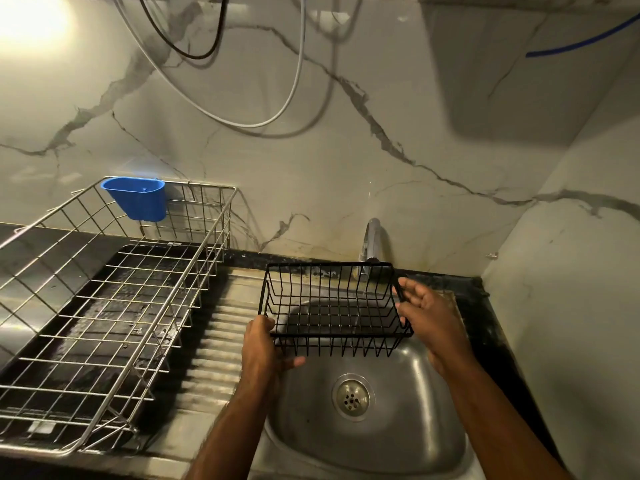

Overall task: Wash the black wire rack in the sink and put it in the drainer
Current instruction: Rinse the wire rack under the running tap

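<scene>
Rack: your black wire rack [334,308] hangs above the sink [374,441] basin, below the tap [371,241].
Left hand [265,348]: fingers curled round the rack's near-left corner.
Right hand [427,311]: fingers loosely spread against its right end.
Drainer [114,306]: left of the sink.

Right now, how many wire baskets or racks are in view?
2. The black rack is over the sink, left hand gripping its near corner, right hand at its right end. The drainer stands on the counter, left.
</scene>
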Available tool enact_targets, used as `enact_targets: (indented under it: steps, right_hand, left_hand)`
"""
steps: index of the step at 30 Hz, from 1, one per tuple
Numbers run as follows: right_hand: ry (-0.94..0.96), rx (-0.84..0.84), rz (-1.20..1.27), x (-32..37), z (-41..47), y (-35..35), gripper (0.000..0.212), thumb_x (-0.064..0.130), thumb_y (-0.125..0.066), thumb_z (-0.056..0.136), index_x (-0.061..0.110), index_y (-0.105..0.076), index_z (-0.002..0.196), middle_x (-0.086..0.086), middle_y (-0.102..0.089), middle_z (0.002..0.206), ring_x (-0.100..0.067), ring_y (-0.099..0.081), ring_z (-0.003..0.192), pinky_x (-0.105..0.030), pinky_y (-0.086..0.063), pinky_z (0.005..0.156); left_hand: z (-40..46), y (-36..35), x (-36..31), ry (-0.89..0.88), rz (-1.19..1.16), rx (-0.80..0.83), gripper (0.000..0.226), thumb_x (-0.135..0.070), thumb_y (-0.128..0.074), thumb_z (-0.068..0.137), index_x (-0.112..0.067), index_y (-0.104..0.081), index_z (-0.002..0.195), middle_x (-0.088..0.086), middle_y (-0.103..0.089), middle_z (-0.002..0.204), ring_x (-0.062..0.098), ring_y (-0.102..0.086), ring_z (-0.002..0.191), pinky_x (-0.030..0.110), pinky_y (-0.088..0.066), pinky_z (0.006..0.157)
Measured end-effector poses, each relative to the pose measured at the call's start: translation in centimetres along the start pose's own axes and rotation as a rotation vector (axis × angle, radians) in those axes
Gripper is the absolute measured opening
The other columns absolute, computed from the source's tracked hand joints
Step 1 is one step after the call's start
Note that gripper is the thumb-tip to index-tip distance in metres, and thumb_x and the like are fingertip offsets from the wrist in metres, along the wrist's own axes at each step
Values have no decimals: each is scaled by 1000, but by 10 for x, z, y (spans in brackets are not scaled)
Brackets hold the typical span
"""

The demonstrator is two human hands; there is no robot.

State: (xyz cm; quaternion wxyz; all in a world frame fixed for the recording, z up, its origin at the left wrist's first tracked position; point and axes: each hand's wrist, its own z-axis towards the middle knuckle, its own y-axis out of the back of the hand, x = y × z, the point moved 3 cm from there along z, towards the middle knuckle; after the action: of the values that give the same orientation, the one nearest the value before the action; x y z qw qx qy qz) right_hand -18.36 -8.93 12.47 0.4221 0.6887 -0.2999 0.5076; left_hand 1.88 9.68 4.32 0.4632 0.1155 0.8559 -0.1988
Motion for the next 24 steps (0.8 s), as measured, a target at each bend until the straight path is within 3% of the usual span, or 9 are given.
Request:
enact_targets:
  steps: [3,6,10,21,24]
  right_hand:
    - [7,5,-2,2,-1,-2,54,-4,-57,93,23,-53,140,-2,-59,139,-16,-55,127,-21,-49,85]
    - [4,1,2,-1,-3,-2,55,-5,-57,91,23,-53,139,-2,-59,139,-20,-57,126,-34,-52,93]
    - [6,6,-2,-4,-8,-2,55,-3,-57,91,23,-54,139,1,-59,139,-14,-52,131,-48,-48,106]
    - [1,-4,-16,0,-9,0,57,-3,-58,91,23,-53,141,-3,-58,141,-15,-54,129,-47,-48,105]
    - [4,6,-28,1,-7,-2,57,-2,-59,91,24,-53,141,-3,-58,141,-15,-54,128,-45,-50,103]
  left_hand:
    - [-1,1,-1,2,-10,-8,35,-33,-38,99,-11,-55,120,27,-52,135,43,-59,111,40,-57,54]
    - [-3,2,-2,7,-13,-13,41,-41,-43,87,-14,-57,114,28,-51,137,46,-58,116,41,-56,55]
    - [-1,3,0,13,-19,-34,33,-34,-39,97,-14,-57,115,27,-51,139,46,-57,118,40,-56,55]
    - [-4,0,-3,5,-12,-42,38,-31,-37,101,-10,-55,127,26,-51,140,44,-59,116,39,-56,55]
    - [-8,1,-6,5,-25,-53,37,-30,-35,102,-10,-54,127,26,-52,138,38,-59,107,40,-56,54]
